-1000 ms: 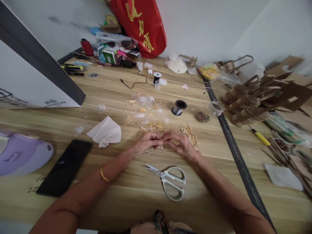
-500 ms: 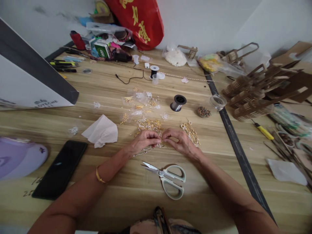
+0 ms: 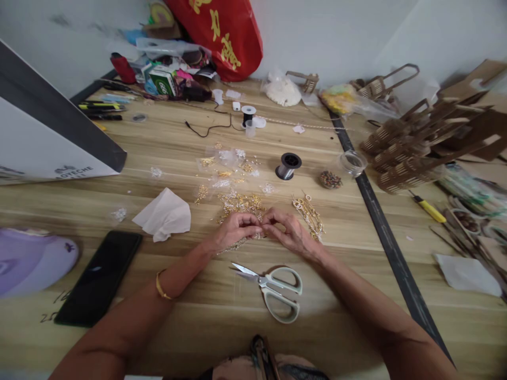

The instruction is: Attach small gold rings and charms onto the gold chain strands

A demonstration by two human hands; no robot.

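Note:
My left hand (image 3: 238,230) and my right hand (image 3: 287,231) meet fingertip to fingertip over the table, each closed in a pinch. A thin silvery beaded strand (image 3: 233,247) trails from beneath my left fingertips onto the wood. Whatever my right fingers pinch is too small to make out. Just beyond the hands lies a loose heap of gold and silver beads (image 3: 242,203). To the right of my right hand rests a bundle of gold beaded strands (image 3: 311,215). White-handled scissors (image 3: 273,290) lie nearer to me, blades slightly apart.
Beyond the beads stand a wire spool (image 3: 289,165) and a bowl of dark mixed beads (image 3: 330,179). A phone (image 3: 99,277), tissue (image 3: 164,214) and purple cap (image 3: 35,261) lie left. Woven baskets (image 3: 407,148) and a yellow-handled tool (image 3: 428,208) are right.
The fingertips of both hands have shifted very slightly, staying pinched together at the same place. The whole view has tilted a little; the objects on the table have not moved.

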